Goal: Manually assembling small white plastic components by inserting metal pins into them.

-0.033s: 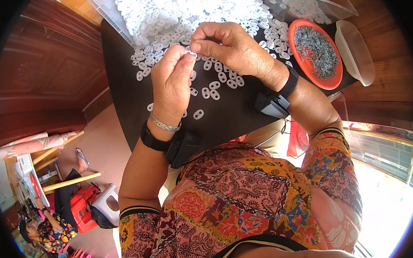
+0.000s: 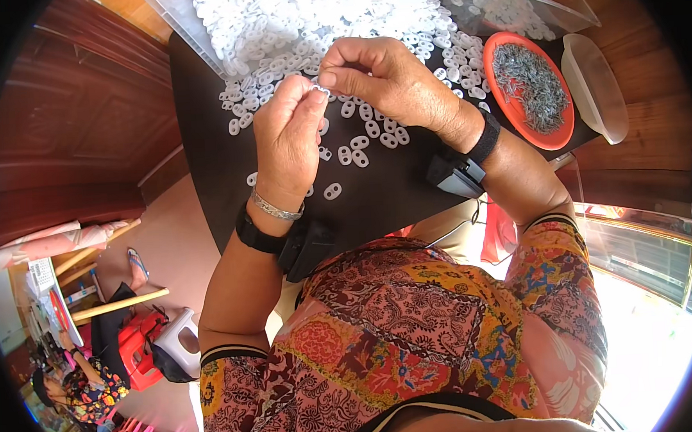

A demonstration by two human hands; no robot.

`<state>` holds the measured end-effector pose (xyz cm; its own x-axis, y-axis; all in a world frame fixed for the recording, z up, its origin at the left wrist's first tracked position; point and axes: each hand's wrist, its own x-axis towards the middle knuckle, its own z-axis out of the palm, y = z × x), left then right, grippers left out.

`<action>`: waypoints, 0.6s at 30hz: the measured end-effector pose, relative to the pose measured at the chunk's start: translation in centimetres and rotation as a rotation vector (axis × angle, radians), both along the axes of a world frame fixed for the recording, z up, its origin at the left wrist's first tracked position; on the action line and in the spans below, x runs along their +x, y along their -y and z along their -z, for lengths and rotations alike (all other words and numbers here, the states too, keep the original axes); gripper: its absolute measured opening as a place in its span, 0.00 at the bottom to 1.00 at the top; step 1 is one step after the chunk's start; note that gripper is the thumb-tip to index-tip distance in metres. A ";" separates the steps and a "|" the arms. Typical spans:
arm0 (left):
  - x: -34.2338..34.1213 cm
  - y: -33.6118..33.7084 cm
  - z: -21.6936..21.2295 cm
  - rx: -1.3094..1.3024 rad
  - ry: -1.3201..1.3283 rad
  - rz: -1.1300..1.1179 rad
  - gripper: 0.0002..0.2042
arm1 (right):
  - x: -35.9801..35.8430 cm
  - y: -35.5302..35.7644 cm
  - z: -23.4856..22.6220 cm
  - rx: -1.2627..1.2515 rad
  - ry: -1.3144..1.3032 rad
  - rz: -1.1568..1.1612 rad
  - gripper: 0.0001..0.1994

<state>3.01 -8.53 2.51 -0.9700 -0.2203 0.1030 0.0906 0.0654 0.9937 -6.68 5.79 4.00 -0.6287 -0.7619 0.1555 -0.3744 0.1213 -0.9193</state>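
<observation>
My left hand [image 2: 287, 141] is closed, with thumb and forefinger pinching a small white two-hole oval plastic piece [image 2: 320, 89] at its edge. Against that piece, from the right, comes my right hand [image 2: 382, 81], its thumb and forefinger pressed together. Whatever those right fingertips hold is too small and covered to make out. Loose white pieces of the same kind lie on the dark table [image 2: 234, 175] beneath and around both hands. One single oval piece [image 2: 332, 191] rests nearer to me, right of my left wrist. Behind the hands rises a big heap of white pieces [image 2: 273, 24].
On the right, an orange-red plate [image 2: 547, 139] holds many small grey metal parts, perhaps springs. A translucent plastic tub [image 2: 602, 93] stands beside it. Clear bins [image 2: 187, 29] edge the heap. At lower left, another person [image 2: 89, 382] is near a red chair [image 2: 138, 356].
</observation>
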 end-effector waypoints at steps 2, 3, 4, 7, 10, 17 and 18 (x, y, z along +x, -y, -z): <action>0.1 -0.1 0.0 0.022 0.008 0.004 0.08 | 0.2 0.1 -0.3 0.027 -0.028 0.010 0.07; 0.1 -0.1 0.0 0.044 0.014 0.009 0.08 | 0.3 0.1 -0.4 0.053 -0.058 0.021 0.07; 0.1 0.0 0.1 0.043 0.014 0.006 0.08 | 0.4 0.2 -0.5 0.053 -0.058 0.019 0.07; 0.0 0.1 0.3 -0.001 -0.020 0.023 0.08 | 0.6 0.2 -0.7 0.087 -0.144 0.037 0.06; 0.2 -0.1 0.4 -0.005 0.003 0.006 0.08 | 0.8 0.4 -0.5 0.124 -0.217 0.048 0.06; 0.0 0.7 0.6 -0.037 0.009 0.008 0.09 | 0.6 0.3 -0.1 0.067 -0.107 0.051 0.08; -0.1 0.7 0.6 -0.070 0.025 0.020 0.09 | 0.4 0.1 -0.3 0.124 -0.086 0.033 0.09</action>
<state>2.92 -9.27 1.94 -0.9765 -0.1940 0.0936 0.0682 0.1334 0.9887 -6.28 5.70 4.28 -0.6419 -0.7580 0.1158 -0.4448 0.2451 -0.8614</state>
